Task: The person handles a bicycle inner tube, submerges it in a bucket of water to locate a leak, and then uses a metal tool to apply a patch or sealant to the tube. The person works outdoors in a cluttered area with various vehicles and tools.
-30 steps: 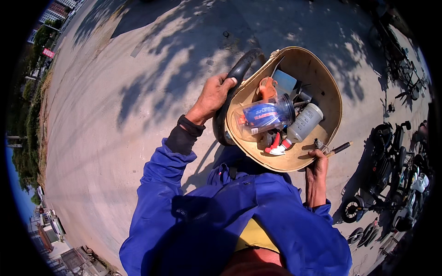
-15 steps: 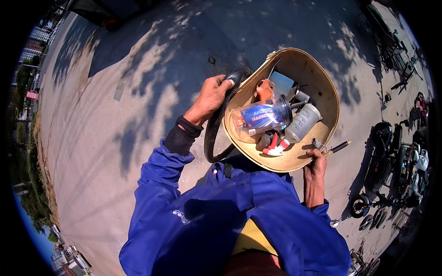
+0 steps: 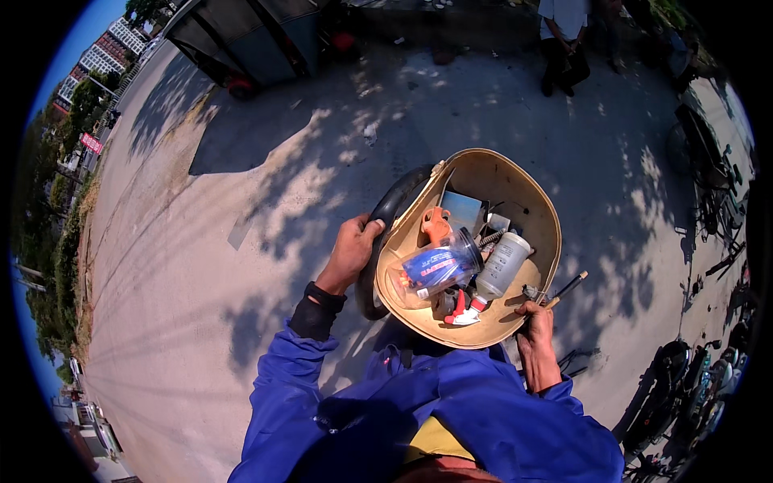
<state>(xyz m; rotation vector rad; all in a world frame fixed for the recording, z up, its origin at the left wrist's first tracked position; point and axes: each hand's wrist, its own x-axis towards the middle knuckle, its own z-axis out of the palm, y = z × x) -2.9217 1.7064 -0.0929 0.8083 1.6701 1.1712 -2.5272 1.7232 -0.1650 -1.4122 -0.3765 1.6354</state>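
In front of my body is a beige plastic basin [image 3: 541, 217], carried between my two hands and tilted toward me. My left hand [image 3: 352, 251] is closed on a black rubber inner tube [image 3: 392, 211], which presses against the basin's left side. At the lower right, my right hand [image 3: 535, 328] grips the basin's rim; a stick-like tool [image 3: 570, 288] with a dark end juts out beside its fingers. Inside lie a clear plastic jar [image 3: 435, 270] with a blue label, a grey-white spray bottle [image 3: 503, 264] with a red-and-white trigger head, an orange object [image 3: 436, 224] and a blue box [image 3: 462, 211].
Concrete ground [image 3: 177, 322] with tree shadows spreads around me. Several parked motorbikes [image 3: 692, 378] line the right side. At the far right a person [image 3: 564, 40] stands facing this way. A dark wheeled cart or booth [image 3: 250, 44] stands at the far left.
The view has tipped up, bringing the person and more of the booth into sight. The basin sits lower and slightly further left in the picture; both hands keep their holds.
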